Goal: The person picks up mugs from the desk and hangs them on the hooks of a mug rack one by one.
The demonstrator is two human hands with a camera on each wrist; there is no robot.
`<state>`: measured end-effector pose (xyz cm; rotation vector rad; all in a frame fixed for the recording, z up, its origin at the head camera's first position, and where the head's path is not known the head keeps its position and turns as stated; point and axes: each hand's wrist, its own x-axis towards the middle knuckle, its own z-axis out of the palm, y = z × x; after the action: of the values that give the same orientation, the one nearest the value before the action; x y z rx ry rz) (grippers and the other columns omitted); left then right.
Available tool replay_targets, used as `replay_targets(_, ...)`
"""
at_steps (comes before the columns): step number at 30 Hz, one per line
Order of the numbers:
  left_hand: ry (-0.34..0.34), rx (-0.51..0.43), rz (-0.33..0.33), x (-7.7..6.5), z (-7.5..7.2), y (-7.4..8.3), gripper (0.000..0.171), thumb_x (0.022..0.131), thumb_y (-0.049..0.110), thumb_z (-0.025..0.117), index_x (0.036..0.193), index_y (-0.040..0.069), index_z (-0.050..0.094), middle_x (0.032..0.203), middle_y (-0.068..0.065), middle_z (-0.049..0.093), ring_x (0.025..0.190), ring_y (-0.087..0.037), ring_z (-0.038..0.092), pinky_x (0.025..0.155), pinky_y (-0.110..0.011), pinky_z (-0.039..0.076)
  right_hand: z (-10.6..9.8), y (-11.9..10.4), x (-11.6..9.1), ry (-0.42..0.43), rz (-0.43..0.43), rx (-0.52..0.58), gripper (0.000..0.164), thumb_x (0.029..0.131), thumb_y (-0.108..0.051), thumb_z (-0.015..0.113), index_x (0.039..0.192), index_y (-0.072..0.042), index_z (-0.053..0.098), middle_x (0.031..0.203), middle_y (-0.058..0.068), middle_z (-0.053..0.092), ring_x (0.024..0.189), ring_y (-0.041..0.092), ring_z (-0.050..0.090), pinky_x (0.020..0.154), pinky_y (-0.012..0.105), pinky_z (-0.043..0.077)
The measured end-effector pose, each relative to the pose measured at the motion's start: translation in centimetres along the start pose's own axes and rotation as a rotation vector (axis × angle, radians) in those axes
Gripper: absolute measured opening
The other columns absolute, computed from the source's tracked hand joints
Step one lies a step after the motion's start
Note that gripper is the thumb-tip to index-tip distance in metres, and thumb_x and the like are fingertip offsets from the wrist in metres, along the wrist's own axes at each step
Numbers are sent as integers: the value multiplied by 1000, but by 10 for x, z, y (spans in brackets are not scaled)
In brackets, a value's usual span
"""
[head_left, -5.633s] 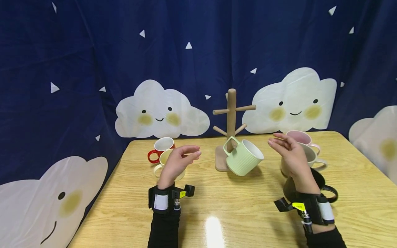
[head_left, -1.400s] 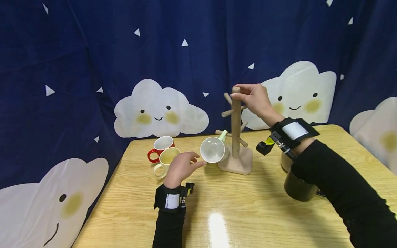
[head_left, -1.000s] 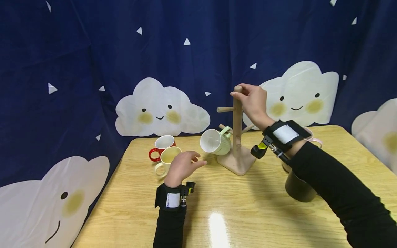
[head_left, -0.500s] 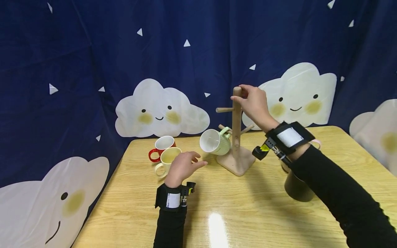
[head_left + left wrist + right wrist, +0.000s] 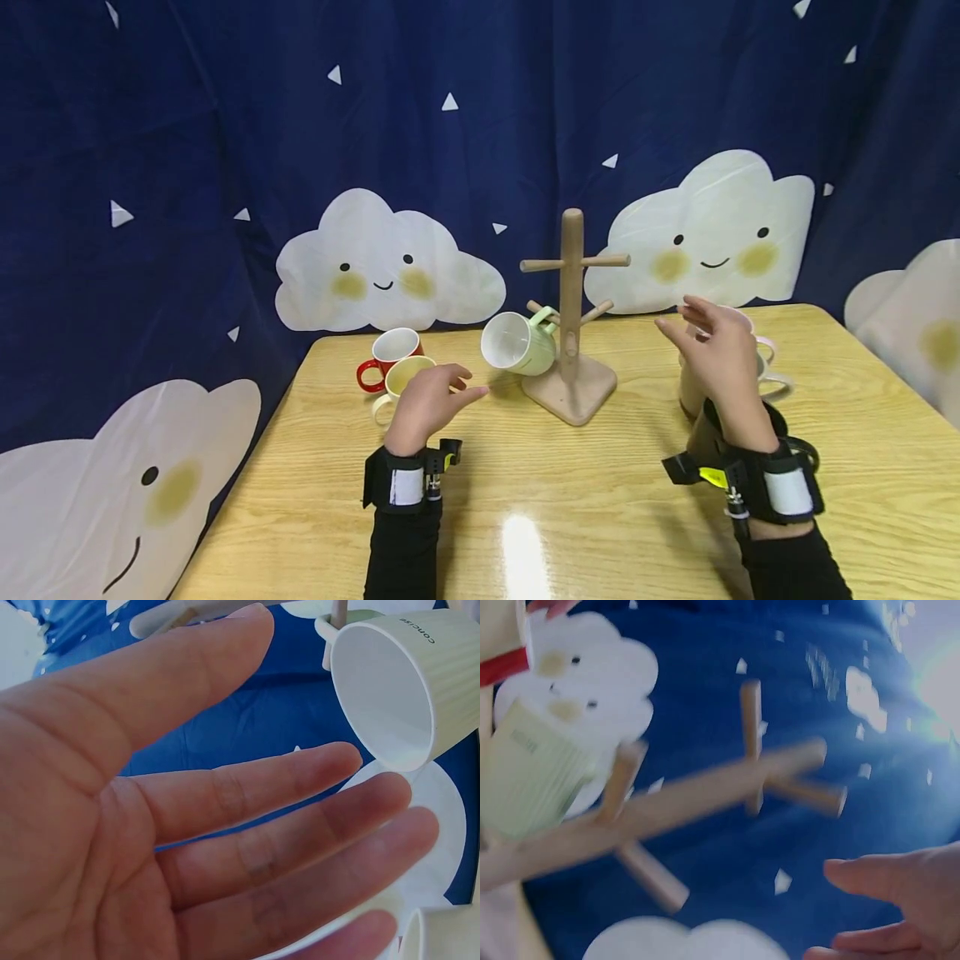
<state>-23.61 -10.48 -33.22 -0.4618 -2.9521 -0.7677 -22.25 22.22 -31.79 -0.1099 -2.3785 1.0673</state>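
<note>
Green ribbed mug [image 5: 536,350] hangs on mug tree [image 5: 571,292]; our L hand [image 5: 426,406] & R hand [image 5: 723,354] apart, empty; if we bump tree, mug prob. slips.

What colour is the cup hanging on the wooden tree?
The cup is pale green outside, white inside; the head view shows it best.

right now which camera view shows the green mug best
The head view: it shows the whole green mug, mouth and handle, hung on the wooden stand. The left wrist crops it at the right edge; the right wrist gives a blurred side, mouth hidden.
</note>
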Motion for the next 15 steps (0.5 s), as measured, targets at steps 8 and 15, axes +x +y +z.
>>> replay_targets(8,-5,1,-7,0,1,-1,42,84,38,64,109,4,65,101,-11,69,91,-25,65,71,-35,52,1,43,-1,-190,31,-105,62,88,-39,58,127,9,48,118,30,56,108,44,55,92,52,40)
replay_targets(15,-12,4,-9,2,2,-1,41,84,38,64,109,5,65,102,-11,68,91,-25,64,73,-36,51,-6,56,1,-250,-61,-145,52,87,-34,62,118,7,55,109,28,62,101,42,60,88,51,42)
